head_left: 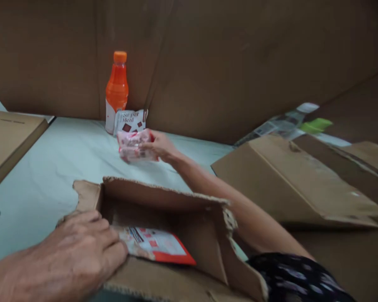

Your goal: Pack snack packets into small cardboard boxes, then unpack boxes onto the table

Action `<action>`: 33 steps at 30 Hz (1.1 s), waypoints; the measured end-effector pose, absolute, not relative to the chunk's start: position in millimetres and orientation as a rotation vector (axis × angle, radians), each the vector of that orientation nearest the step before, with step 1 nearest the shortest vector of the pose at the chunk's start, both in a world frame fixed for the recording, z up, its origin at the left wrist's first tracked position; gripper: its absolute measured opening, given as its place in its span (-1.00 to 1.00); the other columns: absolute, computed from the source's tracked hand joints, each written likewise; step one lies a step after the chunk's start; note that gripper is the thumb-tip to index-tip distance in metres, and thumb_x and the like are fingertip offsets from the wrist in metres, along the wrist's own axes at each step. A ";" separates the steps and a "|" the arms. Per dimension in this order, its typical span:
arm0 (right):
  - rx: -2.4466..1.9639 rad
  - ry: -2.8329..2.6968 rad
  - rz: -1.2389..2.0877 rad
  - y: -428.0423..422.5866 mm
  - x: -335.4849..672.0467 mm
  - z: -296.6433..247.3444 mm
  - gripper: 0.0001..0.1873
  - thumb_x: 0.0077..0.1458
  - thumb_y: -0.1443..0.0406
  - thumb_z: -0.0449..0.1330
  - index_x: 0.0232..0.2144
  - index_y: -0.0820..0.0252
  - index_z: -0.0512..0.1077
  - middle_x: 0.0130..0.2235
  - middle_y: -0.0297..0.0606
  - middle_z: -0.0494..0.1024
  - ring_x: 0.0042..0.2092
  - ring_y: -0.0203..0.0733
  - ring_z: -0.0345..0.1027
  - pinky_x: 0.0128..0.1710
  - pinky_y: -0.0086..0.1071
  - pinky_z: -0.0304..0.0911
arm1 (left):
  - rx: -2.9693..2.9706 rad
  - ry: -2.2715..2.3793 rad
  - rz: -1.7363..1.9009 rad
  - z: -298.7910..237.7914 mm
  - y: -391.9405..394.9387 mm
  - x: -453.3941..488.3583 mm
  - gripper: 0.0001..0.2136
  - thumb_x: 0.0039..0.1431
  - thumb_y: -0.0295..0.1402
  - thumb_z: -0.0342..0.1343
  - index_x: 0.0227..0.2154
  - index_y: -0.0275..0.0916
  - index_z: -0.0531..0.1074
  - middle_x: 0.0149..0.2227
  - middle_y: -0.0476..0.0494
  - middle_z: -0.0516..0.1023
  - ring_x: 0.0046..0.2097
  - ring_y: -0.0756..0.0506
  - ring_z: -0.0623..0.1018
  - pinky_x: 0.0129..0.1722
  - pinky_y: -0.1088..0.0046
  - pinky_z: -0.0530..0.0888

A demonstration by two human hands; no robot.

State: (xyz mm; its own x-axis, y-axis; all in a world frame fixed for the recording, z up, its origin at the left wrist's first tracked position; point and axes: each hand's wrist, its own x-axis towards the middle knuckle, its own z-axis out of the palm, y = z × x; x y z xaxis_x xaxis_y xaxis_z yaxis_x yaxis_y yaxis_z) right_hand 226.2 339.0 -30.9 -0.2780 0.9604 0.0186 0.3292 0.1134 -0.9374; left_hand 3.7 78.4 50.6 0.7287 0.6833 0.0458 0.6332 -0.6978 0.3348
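My left hand (85, 247) grips the near left edge of an open cardboard box (166, 188) with torn rims, its fingers curled over the side. A red-and-white printed packet (166, 245) lies in this box, partly hidden behind that hand. Beyond the box, my right hand (162, 147) holds a pink-and-red plastic packet (132, 144), blurred, just above the table. Right behind it stands a white pouch (130, 118) with brown squares and lettering like "Super Meal". An orange bottle (117, 86) with an orange cap stands upright behind the pouch.
A tall cardboard wall (208, 63) closes off the back of the pale green tabletop (82, 155). On the right sit a larger cardboard box (271, 180), a clear plastic bottle (294, 119) and a bright green item (316, 125). A flat cardboard box (12, 138) lies at left.
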 end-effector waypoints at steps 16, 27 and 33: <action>-0.862 -2.202 0.330 103.9 278.5 93.7 -0.81 0.20 0.32 0.24 -0.48 0.07 0.45 -0.47 -0.40 0.52 -0.47 -0.32 0.33 -0.46 -0.41 0.21 | 2.765 1.245 0.581 45.3 61.3 10.5 -0.58 -0.09 -0.78 0.06 -0.28 -0.23 0.63 0.32 -0.36 0.26 0.30 -0.40 0.36 0.20 -0.10 0.47; -0.983 -2.292 0.392 114.1 259.1 71.4 -0.82 0.19 0.36 0.19 -0.48 0.17 0.42 -0.49 -0.37 0.50 -0.47 -0.36 0.27 -0.44 -0.48 0.11 | 2.701 1.365 0.876 24.0 59.1 6.5 -0.77 0.11 -0.62 0.16 -0.22 -0.29 0.63 0.54 -0.07 -0.51 0.47 -0.61 0.03 0.37 -0.21 0.27; -1.020 -2.331 0.350 119.1 237.4 71.9 -0.83 0.23 0.33 0.18 -0.43 0.19 0.43 -0.46 -0.36 0.49 -0.45 -0.35 0.24 -0.41 -0.46 0.10 | 2.797 1.374 0.992 22.3 58.5 7.9 -0.83 0.17 -0.60 0.13 -0.29 -0.33 0.61 0.55 -0.17 -0.46 0.48 -0.65 -0.10 0.37 -0.31 0.18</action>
State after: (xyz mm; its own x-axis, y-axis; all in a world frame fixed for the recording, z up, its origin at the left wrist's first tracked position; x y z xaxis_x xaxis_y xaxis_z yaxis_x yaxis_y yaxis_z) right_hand 237.4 119.1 71.9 -0.5499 0.7372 0.3926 0.5893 0.6755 -0.4431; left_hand 7.9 58.5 22.3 0.4652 0.6768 0.5706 0.7545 -0.6403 0.1443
